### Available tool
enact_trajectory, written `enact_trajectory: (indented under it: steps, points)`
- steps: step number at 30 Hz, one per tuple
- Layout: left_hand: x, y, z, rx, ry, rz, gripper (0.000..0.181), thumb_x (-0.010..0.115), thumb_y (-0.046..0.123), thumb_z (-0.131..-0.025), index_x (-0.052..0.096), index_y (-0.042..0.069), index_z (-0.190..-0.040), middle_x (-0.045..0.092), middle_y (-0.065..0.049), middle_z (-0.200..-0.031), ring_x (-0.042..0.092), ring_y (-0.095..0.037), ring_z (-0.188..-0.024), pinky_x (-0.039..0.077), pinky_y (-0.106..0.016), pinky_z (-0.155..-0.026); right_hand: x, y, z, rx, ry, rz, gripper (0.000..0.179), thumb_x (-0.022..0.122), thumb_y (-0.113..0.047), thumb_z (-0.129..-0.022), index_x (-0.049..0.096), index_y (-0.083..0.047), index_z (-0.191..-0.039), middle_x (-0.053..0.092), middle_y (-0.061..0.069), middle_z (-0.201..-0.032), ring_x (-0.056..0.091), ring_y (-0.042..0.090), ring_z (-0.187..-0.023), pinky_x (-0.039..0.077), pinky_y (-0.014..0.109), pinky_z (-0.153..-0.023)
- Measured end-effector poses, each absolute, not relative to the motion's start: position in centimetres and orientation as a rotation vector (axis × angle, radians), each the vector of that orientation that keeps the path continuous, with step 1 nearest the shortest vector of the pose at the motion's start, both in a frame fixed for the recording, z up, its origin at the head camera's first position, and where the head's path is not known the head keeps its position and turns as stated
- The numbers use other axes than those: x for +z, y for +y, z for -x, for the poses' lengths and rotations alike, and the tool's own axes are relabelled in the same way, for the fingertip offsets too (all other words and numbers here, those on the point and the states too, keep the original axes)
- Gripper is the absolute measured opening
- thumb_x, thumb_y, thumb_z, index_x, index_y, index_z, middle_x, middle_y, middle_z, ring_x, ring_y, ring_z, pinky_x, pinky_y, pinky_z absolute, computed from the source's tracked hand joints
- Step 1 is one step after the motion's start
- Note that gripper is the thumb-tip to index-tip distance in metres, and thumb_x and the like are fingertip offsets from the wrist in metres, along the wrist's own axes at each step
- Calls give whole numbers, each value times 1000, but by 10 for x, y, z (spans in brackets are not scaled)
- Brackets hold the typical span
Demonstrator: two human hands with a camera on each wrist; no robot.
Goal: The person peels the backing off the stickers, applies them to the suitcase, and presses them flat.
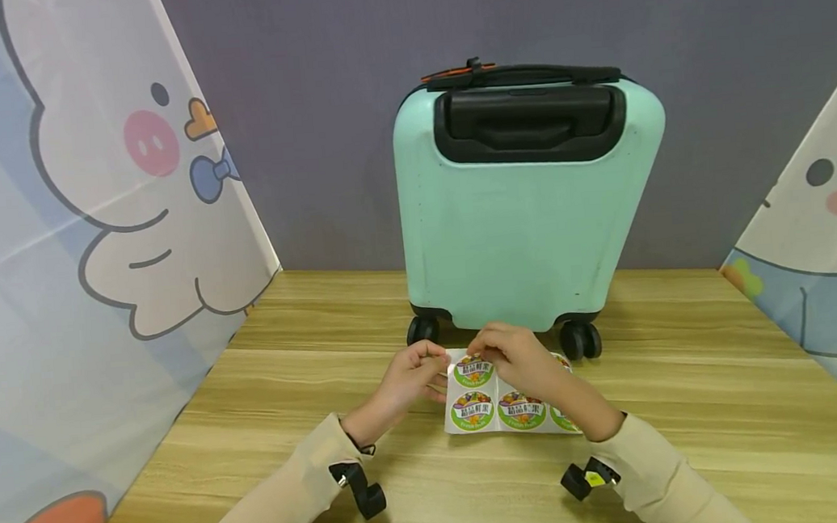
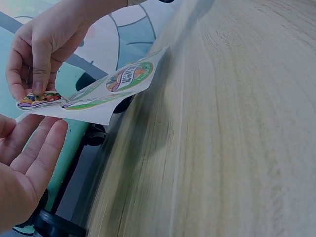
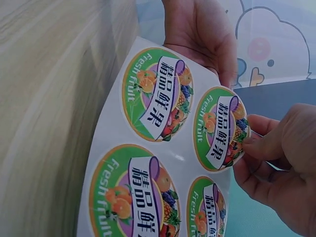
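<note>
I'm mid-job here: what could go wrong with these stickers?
The Fresh Fruit sticker could crease or tear where the right hand pinches its edge. The left hand holds the sticker sheet only near one edge, so it might flex or slip.

The suitcase (image 1: 512,239) stands on the worktop (image 1: 306,326), the back wall (image 1: 308,139) behind it, a left curtain (image 1: 11,266) and a right curtain (image 1: 820,266) flanking. Before the suitcase, above the worktop, is the sheet (image 3: 111,128) — left hand (image 1: 415,375) at its left edge, right hand (image 1: 520,360) over its far part, fingers (image 3: 261,124) on the far-left sticker (image 1: 474,373).
</note>
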State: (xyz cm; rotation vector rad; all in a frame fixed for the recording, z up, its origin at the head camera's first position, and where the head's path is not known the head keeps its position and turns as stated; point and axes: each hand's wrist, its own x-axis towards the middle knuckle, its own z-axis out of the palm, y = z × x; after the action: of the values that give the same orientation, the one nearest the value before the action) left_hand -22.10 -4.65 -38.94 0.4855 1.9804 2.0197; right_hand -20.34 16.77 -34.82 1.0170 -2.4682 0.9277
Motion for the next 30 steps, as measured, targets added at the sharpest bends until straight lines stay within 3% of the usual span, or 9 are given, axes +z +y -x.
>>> enact_trajectory:
  steps: [16,30]
  points:
    - [-392,-46,221,2012,1985,-502,18,55,9,-101,58,-7,-108,73,-14,-93,70,-17,-75,60,-34,-62,-347,173,203,1017,-2504,-1016,23,63,15,-88,74,-4,-94,69,3,-94,67,19,-83,56,27,-69]
    - [-392,-48,221,2010,1984,-486,17,55,9,-101,60,-7,-106,72,-10,-93,70,-17,-76,60,-36,-65,-345,175,206,1044,-2559,-1001,25,61,16,-88,75,-4,-94,70,3,-91,63,14,-76,52,25,-61]
